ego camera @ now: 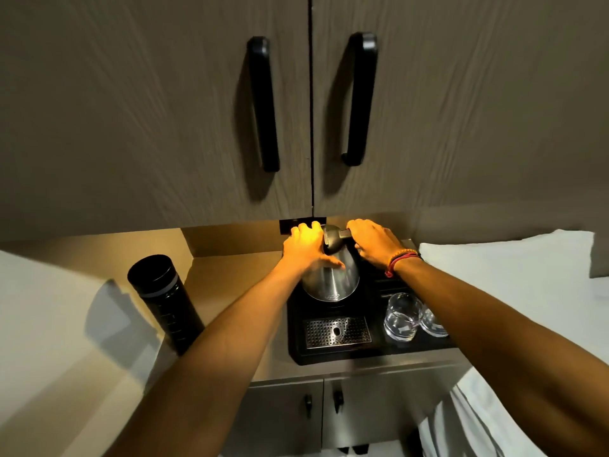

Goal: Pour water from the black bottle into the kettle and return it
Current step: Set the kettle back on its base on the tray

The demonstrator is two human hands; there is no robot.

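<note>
While left hand (304,245) clasps kettle (333,278), right hand (375,245) grips handle, hidden beneath; black bottle (164,291) foot occluded.

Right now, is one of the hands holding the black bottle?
No, the black bottle stands alone on the counter, while the left hand and the right hand are both on the kettle.
</note>
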